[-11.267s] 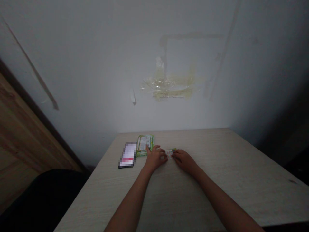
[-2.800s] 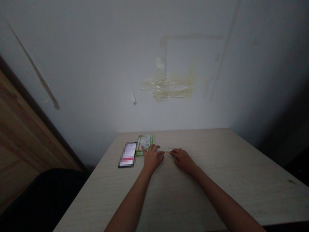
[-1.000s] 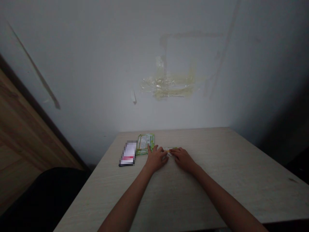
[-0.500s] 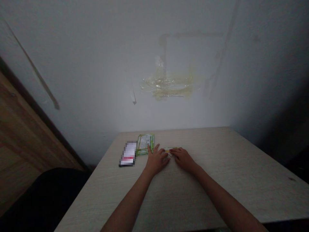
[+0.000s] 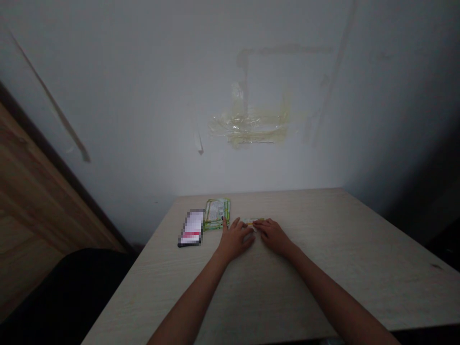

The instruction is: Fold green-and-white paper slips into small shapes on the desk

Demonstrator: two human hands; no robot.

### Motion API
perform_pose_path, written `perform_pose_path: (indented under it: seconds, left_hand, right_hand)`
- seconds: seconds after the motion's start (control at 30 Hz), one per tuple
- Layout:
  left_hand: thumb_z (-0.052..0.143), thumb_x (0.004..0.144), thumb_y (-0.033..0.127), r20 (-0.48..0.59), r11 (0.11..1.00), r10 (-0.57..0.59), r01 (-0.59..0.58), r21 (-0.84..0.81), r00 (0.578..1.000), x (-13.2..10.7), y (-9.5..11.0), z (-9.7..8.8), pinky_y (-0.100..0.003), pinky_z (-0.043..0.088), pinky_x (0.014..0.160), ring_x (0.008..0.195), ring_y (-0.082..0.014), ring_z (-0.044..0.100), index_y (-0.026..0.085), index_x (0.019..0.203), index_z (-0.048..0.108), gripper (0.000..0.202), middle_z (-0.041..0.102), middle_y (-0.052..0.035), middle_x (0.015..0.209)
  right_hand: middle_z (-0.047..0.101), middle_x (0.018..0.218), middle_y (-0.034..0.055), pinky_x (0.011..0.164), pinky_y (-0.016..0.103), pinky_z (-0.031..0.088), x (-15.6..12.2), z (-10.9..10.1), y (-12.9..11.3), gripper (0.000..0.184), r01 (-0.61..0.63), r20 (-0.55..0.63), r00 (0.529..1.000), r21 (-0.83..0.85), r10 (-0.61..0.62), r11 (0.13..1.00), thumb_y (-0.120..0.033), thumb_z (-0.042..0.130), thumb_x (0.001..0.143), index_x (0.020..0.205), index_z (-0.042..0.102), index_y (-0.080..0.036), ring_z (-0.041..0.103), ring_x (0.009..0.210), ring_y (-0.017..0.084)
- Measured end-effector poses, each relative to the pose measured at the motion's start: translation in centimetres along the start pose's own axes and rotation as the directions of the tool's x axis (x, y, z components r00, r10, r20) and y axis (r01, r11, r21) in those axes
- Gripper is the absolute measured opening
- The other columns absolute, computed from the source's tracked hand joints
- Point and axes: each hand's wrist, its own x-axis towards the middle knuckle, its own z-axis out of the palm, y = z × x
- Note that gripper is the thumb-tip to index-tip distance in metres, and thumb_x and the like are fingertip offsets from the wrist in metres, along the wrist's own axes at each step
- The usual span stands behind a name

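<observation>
A small green, yellow and white piece, paper or a packet (image 5: 247,221), lies flat on the table, mostly covered by my fingers. My left hand (image 5: 234,241) rests at its left side with fingers spread, its thumb side reaching the near edge. From the right, my right hand (image 5: 275,235) has its fingers bunched together and pressed down on the piece. Just beyond my left fingertips lies a stack of green-edged printed packets or cards (image 5: 217,211), the nearest of them partly behind that hand.
A phone-like dark-edged object (image 5: 191,229), its face pixelated, lies left of the stack. The pale wooden table (image 5: 341,249) meets a wall (image 5: 143,120) with peeling clear tape (image 5: 247,127). A dark shape (image 5: 72,292) and wooden panel (image 5: 28,191) stand at the left.
My left fingers have shifted slightly right along the near edge of the piece. The right hand stays almost where it was, and the stack and phone-like object keep their places.
</observation>
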Motion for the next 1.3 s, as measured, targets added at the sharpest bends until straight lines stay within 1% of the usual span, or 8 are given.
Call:
perform_pose_path:
  seconds: [0.13, 0.37, 0.53, 0.7, 0.9, 1.1, 1.3]
  left_hand:
    - [0.046, 0.090, 0.050, 0.019, 1.000, 0.005, -0.005, -0.005, 1.000, -0.11, -0.18, 0.05, -0.071, 0.001, 0.110, 0.136, -0.0296, 0.033, 0.040, 0.119, 0.059, 0.033, 0.058, -0.0005, 0.122]
    - [0.048, 0.089, 0.051, 0.029, 1.000, 0.007, -0.007, -0.015, 1.000, -0.35, -0.19, 0.02, -0.073, 0.004, 0.108, 0.137, -0.0323, 0.029, 0.043, 0.120, 0.058, 0.034, 0.055, -0.0001, 0.127]
    - [0.049, 0.089, 0.050, 0.045, 1.000, 0.006, -0.006, -0.008, 0.999, -0.41, -0.25, 0.08, -0.073, 0.007, 0.107, 0.137, -0.0334, 0.028, 0.043, 0.120, 0.058, 0.033, 0.054, -0.0003, 0.129]
    - [0.051, 0.088, 0.050, 0.061, 1.000, 0.005, -0.004, -0.020, 0.998, -0.41, -0.25, 0.03, -0.073, 0.006, 0.108, 0.137, -0.0336, 0.027, 0.043, 0.120, 0.058, 0.034, 0.053, -0.0005, 0.130]
    - [0.049, 0.089, 0.050, 0.048, 1.000, 0.022, -0.023, 0.009, 0.999, -0.41, -0.15, -0.19, -0.073, 0.005, 0.108, 0.137, -0.0350, 0.028, 0.044, 0.121, 0.058, 0.034, 0.054, -0.0010, 0.130]
    - [0.048, 0.090, 0.049, 0.050, 0.999, 0.042, -0.042, 0.012, 0.998, -0.40, 0.03, -0.20, -0.074, 0.003, 0.108, 0.137, -0.0351, 0.030, 0.044, 0.119, 0.059, 0.032, 0.054, -0.0006, 0.130]
    - [0.049, 0.089, 0.049, 0.034, 1.000, -0.002, 0.003, -0.030, 0.999, -0.50, 0.04, 0.07, -0.075, 0.000, 0.107, 0.137, -0.0338, 0.029, 0.045, 0.116, 0.061, 0.029, 0.054, 0.0005, 0.129]
  right_hand:
    - [0.055, 0.137, 0.0031, 0.107, 0.040, 0.033, 0.03, 0.07, 0.02, 0.050, 0.001, -0.003, 1.000, -0.002, -0.001, 1.000, -0.012, 0.046, 0.084, 0.132, 0.055, -0.023, 0.049, 0.120, 0.021]
    - [0.055, 0.137, 0.0026, 0.107, 0.040, 0.034, 0.02, -0.01, 0.11, 0.053, -0.012, 0.010, 1.000, 0.021, 0.011, 1.000, -0.010, 0.046, 0.082, 0.132, 0.054, -0.023, 0.049, 0.120, 0.020]
    - [0.056, 0.136, 0.0031, 0.109, 0.041, 0.032, 0.04, 0.08, 0.32, 0.053, -0.001, -0.010, 1.000, 0.032, 0.002, 0.999, -0.009, 0.047, 0.081, 0.132, 0.055, -0.023, 0.048, 0.122, 0.020]
    - [0.057, 0.136, 0.0033, 0.109, 0.041, 0.032, 0.07, 0.02, 0.39, 0.054, 0.015, -0.002, 1.000, 0.032, -0.014, 0.999, -0.010, 0.047, 0.081, 0.132, 0.055, -0.024, 0.049, 0.122, 0.020]
    - [0.057, 0.136, 0.0035, 0.105, 0.040, 0.036, 0.17, 0.13, 0.50, 0.051, 0.007, 0.005, 1.000, 0.027, -0.007, 1.000, -0.012, 0.047, 0.083, 0.132, 0.055, -0.024, 0.050, 0.120, 0.020]
    - [0.057, 0.135, 0.0019, 0.106, 0.039, 0.035, 0.08, -0.05, 0.34, 0.050, 0.011, -0.011, 1.000, 0.036, -0.011, 0.999, -0.012, 0.047, 0.083, 0.131, 0.056, -0.023, 0.050, 0.118, 0.020]
    - [0.057, 0.135, 0.0024, 0.107, 0.039, 0.034, 0.11, -0.08, 0.36, 0.050, 0.006, -0.006, 1.000, 0.051, -0.005, 0.999, -0.012, 0.046, 0.084, 0.131, 0.056, -0.023, 0.049, 0.119, 0.020]
